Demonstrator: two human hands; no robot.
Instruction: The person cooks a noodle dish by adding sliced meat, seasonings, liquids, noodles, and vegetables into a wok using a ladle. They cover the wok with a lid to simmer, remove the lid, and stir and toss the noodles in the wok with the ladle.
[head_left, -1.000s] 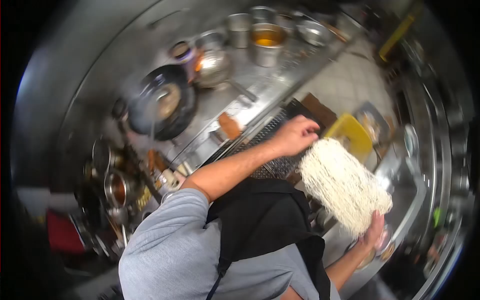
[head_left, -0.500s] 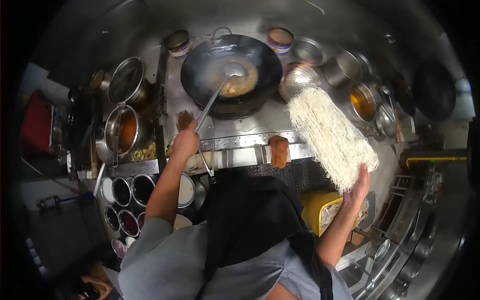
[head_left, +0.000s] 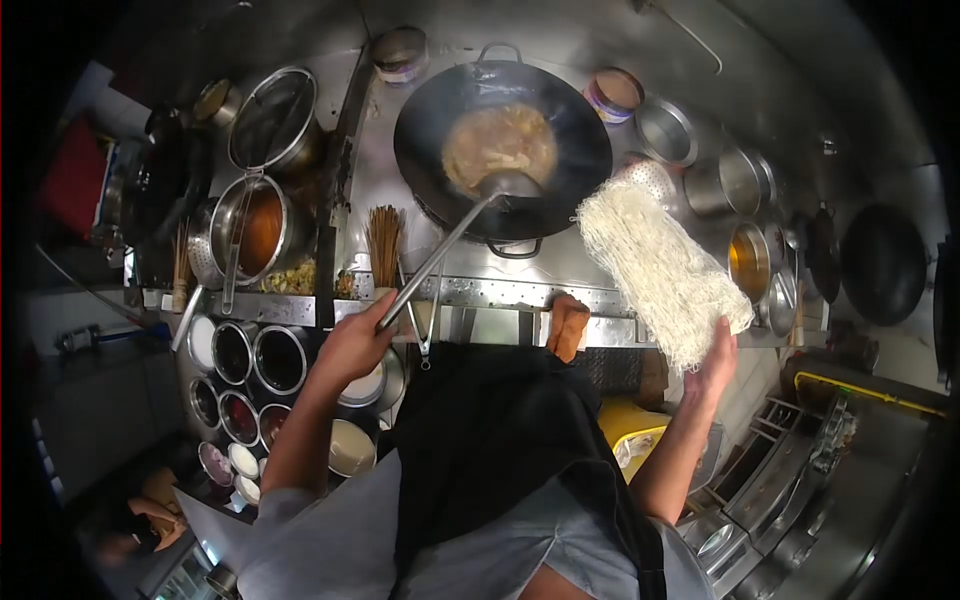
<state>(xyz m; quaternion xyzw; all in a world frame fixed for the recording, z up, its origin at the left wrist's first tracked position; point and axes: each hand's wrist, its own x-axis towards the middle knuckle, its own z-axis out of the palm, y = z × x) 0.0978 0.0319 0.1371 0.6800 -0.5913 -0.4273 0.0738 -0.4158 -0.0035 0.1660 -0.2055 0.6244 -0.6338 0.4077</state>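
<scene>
My left hand (head_left: 355,345) is wrapped round the handle of a long metal ladle (head_left: 440,245). The ladle's bowl rests in the near part of a big black wok (head_left: 415,140), at the edge of a brothy mix with pale pieces (head_left: 495,150). To the right, a long slab of pale thin noodles (head_left: 660,270) is gripped at its lower end by my right hand (head_left: 712,365). The slab's far end reaches toward the wok's right side, over the counter. The palm and some fingers are hidden behind the noodles.
A bamboo brush (head_left: 384,245) stands below the wok, left of an orange-brown cloth (head_left: 568,328). Pots with a strainer (head_left: 272,118) and orange liquid (head_left: 262,230) stand left, above several sauce containers (head_left: 280,360). Metal pots (head_left: 720,185) line the right; a yellow bin (head_left: 625,425) is below.
The ladle's bowl has come nearer to me in the wok, and my left hand has drawn back. My right hand still holds the noodles. The camera view has shifted.
</scene>
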